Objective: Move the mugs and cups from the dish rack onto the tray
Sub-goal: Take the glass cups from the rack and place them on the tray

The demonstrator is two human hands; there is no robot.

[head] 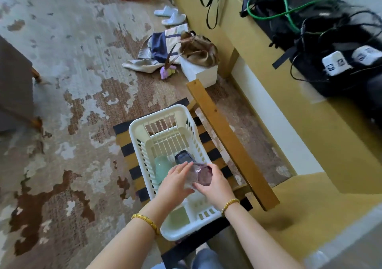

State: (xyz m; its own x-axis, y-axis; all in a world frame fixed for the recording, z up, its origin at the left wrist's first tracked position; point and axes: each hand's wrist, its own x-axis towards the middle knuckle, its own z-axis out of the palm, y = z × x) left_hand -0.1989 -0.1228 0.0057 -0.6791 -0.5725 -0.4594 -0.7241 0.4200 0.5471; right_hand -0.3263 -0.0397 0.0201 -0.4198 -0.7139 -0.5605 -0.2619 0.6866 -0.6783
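Both hands grip one clear purple cup (201, 174) above the near half of the white dish rack (163, 124): left hand (175, 183) on its left side, right hand (215, 184) on its right. Cup is tilted, lifted clear of the rack floor. A pale green cup (162, 168) and a dark blue cup (183, 157) lie inside the rack, just beyond the hands. Rack sits on a striped cloth (124, 140).

Soft, even daylight fills the room, brightest on the pale carpet (62, 41) at upper left. Shadows are faint — only a weak dark smudge on the yellow worktop (289, 210) right of the white dish rack (157, 115). No hard glare. The wide lens bends straight edges near the corners, and the whole frame looks slightly soft and smeared.
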